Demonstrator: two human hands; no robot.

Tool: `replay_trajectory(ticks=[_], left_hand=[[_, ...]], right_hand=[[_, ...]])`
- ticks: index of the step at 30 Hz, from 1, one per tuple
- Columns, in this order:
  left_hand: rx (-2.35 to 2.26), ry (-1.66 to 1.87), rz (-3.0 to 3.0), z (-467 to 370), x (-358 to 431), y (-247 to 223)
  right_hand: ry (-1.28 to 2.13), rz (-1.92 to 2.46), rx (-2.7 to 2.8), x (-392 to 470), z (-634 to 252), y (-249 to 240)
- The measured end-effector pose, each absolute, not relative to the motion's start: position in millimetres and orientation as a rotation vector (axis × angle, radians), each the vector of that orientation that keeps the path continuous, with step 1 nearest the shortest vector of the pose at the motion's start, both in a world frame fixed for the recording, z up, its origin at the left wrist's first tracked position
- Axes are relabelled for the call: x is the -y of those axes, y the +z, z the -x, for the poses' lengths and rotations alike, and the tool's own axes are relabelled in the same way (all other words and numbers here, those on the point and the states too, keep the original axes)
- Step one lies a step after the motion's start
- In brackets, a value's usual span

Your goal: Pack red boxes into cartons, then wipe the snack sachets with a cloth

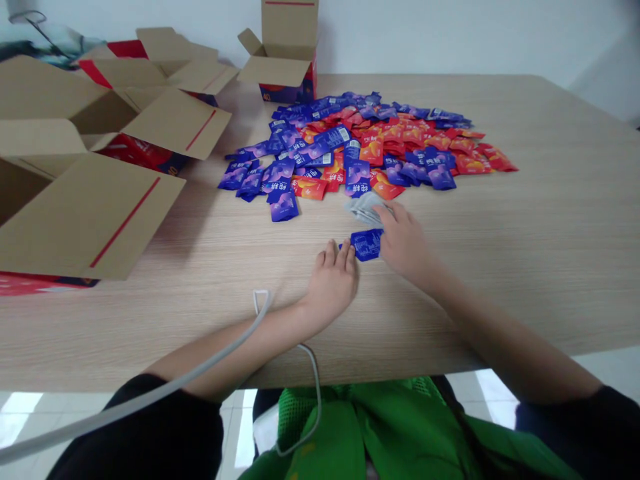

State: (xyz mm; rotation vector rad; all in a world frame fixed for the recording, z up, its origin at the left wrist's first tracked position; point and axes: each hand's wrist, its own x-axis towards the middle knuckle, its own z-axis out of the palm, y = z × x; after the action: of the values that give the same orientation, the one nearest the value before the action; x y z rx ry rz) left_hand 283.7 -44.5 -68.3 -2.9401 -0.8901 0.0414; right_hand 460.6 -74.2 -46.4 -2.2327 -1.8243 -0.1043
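My left hand (334,277) lies on the table with its fingers stretched forward, the fingertips on the left end of a small blue packet (367,245). That packet lies flat, its back with pale print facing up. Just right of it, my right hand (406,243) is closed on a crumpled light grey cloth (367,208). The cloth sits between the blue packet and a large heap of packets. Blue packets (357,177) and red-orange packets (415,137) are mixed in this heap beyond my hands.
Open cardboard boxes (95,200) stand along the left side with flaps spread outward. Another open box (287,70) is at the back, against the wall. A pale cable (220,363) crosses in front of my left forearm. The wooden table (555,220) extends to the right.
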Motion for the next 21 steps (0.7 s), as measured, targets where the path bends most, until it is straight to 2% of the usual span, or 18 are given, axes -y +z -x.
replay_trajectory(ticks=[7,21], left_hand=[[0.945,0.110,2.951,-287,46,-62],[0.963,0.171,2.960,-289,46,-58]], right_hand=[[-0.127,2.071,2.097,57,-435,-73],[-0.219,2.374,1.796,101,-493,-88]])
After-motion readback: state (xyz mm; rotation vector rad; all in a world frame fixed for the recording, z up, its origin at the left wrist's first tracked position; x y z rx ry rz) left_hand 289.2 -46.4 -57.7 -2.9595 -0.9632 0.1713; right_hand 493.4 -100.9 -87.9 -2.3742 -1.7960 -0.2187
